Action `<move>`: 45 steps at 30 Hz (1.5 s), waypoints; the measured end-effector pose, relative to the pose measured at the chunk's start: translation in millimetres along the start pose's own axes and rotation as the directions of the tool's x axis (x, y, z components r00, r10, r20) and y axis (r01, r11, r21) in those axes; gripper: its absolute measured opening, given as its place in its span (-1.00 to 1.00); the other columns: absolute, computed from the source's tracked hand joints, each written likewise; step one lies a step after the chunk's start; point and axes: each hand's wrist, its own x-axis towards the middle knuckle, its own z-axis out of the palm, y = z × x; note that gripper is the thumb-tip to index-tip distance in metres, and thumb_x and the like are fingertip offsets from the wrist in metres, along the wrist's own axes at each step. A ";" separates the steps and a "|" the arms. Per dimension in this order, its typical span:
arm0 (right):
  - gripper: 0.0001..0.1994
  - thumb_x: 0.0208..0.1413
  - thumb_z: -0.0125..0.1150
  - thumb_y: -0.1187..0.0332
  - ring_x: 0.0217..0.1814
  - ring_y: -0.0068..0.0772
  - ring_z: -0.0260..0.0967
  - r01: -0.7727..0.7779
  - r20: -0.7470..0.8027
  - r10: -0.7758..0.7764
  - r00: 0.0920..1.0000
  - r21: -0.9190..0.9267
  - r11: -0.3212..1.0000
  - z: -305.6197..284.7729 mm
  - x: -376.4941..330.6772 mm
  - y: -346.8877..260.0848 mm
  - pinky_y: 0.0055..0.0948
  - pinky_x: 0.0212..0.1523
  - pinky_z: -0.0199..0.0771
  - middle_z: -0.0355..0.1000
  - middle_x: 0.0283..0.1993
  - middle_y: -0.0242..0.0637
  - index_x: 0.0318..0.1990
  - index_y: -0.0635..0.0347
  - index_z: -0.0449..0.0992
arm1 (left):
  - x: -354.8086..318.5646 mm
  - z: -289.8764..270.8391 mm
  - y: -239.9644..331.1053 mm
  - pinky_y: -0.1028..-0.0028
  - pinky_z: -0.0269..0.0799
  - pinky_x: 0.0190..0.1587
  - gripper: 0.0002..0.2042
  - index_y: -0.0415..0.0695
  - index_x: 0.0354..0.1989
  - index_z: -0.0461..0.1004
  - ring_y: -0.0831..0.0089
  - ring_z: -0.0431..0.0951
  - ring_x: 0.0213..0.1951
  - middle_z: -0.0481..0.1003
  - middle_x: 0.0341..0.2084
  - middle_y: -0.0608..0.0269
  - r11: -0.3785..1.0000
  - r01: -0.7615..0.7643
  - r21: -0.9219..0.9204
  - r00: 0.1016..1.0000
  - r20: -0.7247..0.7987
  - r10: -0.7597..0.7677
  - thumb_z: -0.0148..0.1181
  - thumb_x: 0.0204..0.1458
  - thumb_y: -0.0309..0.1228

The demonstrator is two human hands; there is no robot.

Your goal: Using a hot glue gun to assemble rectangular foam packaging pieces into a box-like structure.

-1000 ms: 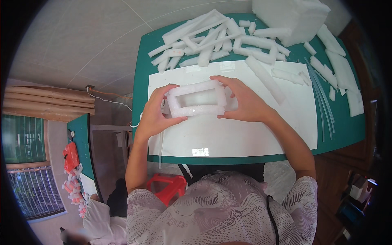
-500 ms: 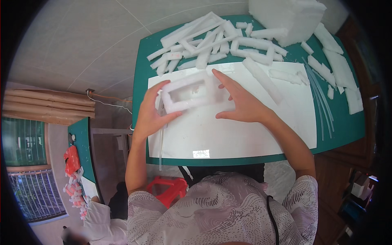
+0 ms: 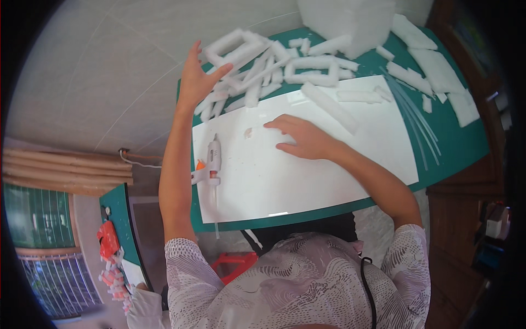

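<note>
Head view: the left hand (image 3: 198,81) is spread wide, thumb well apart from the fingers, at the upper left edge of the table. At its 2 o'clock, just beside the thumb, the white foam frame (image 3: 246,54) lies on the heap, tilted; I cannot tell whether skin and foam touch. The step in hand looks like setting this frame down. To do it well, let the lower bar rest on the foam strips (image 3: 252,90) beneath before the fingers part fully, then draw the hand back toward 8 o'clock so the thumb does not snag a corner. The foam looks light and would probably slide if nudged, and its joints may want gentle treatment.

At the left hand's 4 o'clock, the right hand (image 3: 307,137) hangs loosely open over the white board (image 3: 307,181), fingers slightly bent, holding nothing; it is best kept low and clear of the heap. At the right hand's 8 to 9 o'clock lies the glue gun (image 3: 213,157), nozzle toward 12. It may be hot, so the left forearm should pass wide of that tip. Further out, at the right hand's 3 o'clock, lie clear sticks (image 3: 421,123).
</note>
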 end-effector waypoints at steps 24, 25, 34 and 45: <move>-0.71 0.00 0.33 0.43 -0.03 -0.06 0.37 -0.467 -0.465 0.246 0.851 -0.453 0.760 -68.6 0.5 17.0 -0.23 -0.01 0.38 0.42 -0.12 -0.10 -0.13 0.20 0.39 | -244.9 -90.0 -49.7 0.24 0.40 0.19 -0.43 -0.16 0.27 0.31 0.02 0.38 0.23 0.30 0.25 -0.05 0.975 0.210 0.077 0.922 0.315 -0.223 0.25 0.02 -0.54; -0.67 0.00 0.34 0.41 -0.02 -0.05 0.37 -0.558 -0.381 0.428 0.820 -0.366 0.744 -69.6 1.1 14.5 -0.22 0.01 0.37 0.41 -0.08 -0.08 -0.10 0.20 0.36 | -242.1 -87.3 -49.9 0.24 0.40 0.19 -0.42 -0.17 0.28 0.30 0.01 0.38 0.22 0.31 0.24 -0.05 0.977 0.204 0.053 0.920 0.331 -0.210 0.24 0.01 -0.56; -0.69 0.04 0.31 0.41 0.07 -0.08 0.36 -0.370 -0.216 0.307 0.927 -0.392 0.842 -65.6 -1.2 9.0 -0.27 0.13 0.36 0.42 -0.05 -0.09 -0.08 0.18 0.39 | -232.0 -70.3 -43.8 0.24 0.36 0.16 -0.41 -0.23 0.20 0.33 0.03 0.42 0.15 0.36 0.14 0.05 0.978 0.155 0.138 0.896 0.396 -0.198 0.21 -0.14 -0.62; -0.65 0.08 0.33 0.39 0.08 -0.14 0.37 -0.082 -0.053 0.072 0.996 -0.223 0.971 -34.5 3.2 -15.0 -0.31 0.16 0.38 0.43 0.00 -0.16 0.04 0.11 0.49 | -230.0 -62.1 -54.6 0.18 0.31 -0.06 -0.52 -0.20 0.01 0.42 0.09 0.52 -0.08 0.50 0.01 0.15 0.930 -0.066 0.363 0.957 0.286 -0.044 0.13 -0.21 -0.65</move>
